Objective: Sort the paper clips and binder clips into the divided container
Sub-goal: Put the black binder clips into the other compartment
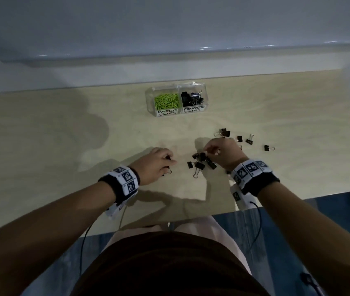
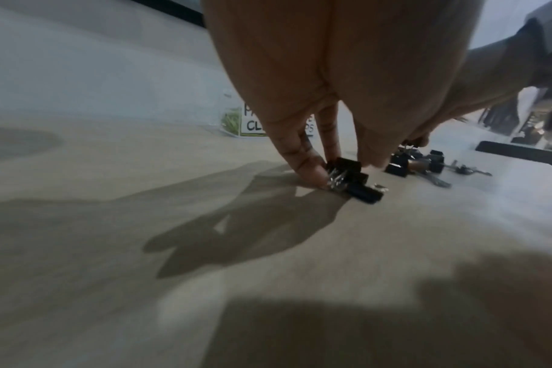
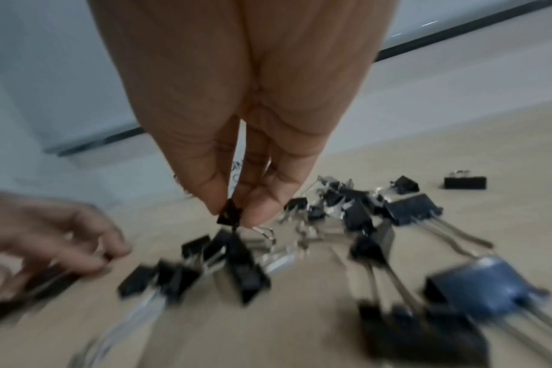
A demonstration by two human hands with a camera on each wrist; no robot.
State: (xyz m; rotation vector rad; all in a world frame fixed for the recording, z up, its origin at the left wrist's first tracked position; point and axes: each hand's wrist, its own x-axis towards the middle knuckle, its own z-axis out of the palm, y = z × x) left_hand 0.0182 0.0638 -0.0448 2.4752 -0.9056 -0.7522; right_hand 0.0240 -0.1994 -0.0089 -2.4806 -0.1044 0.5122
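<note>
A clear divided container (image 1: 151, 99) stands at the back of the table. Its left cell, labelled PAPER CLIPS, holds green paper clips (image 1: 166, 101); its right cell, labelled BINDER CLIPS, holds black binder clips (image 1: 192, 98). A pile of loose black binder clips (image 1: 201, 162) lies between my hands. My left hand (image 2: 344, 169) is down on the table, fingers and thumb pinching a black binder clip (image 2: 352, 178). My right hand (image 3: 234, 211) pinches a small black binder clip (image 3: 229, 214) just above the pile.
More binder clips lie scattered to the right (image 1: 224, 132), (image 1: 249, 139), (image 1: 267, 148). A bluish binder clip (image 3: 482, 283) sits close under my right wrist. The table's front edge (image 1: 191, 221) runs near my body, and a wall ledge (image 1: 169, 60) lies behind the container.
</note>
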